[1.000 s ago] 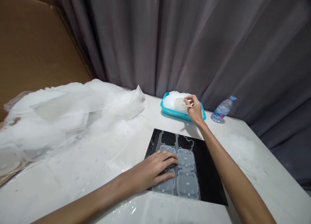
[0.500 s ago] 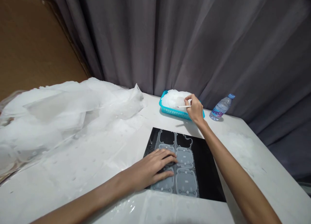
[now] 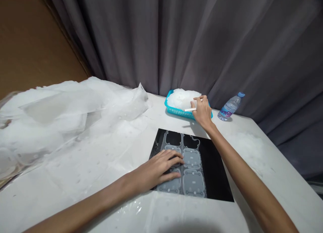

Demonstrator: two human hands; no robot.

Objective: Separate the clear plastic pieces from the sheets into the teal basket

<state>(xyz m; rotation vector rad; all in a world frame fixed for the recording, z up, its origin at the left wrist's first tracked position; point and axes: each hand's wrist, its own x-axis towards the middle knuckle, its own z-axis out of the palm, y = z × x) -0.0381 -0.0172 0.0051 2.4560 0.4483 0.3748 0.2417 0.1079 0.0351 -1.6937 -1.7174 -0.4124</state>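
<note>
My left hand [image 3: 161, 165] lies with fingers spread on a clear plastic sheet [image 3: 193, 192] of grey rounded panels, pressing it against a black mat [image 3: 218, 174]. Two panel spaces at the sheet's far end show black through them. My right hand [image 3: 202, 111] is closed round a thin white stick [image 3: 189, 109] with a dark reddish tip, which points left. That hand hovers over the right part of a turquoise basket [image 3: 180, 113], its fingertips near the white, fluffy-looking heap [image 3: 181, 97] inside. Whether the fingertips touch the heap I cannot tell.
A water bottle [image 3: 230, 107] stands right of the basket on the white table [image 3: 141, 209]. White film-like material [image 3: 75, 101] is piled at the left, by a cardboard box [image 3: 32, 34]. A grey curtain [image 3: 191, 34] hangs behind the table.
The white stick has swung slightly in my right hand, and the fingers have shifted on it. My left hand stays on the sheet. The whole view has moved a little.
</note>
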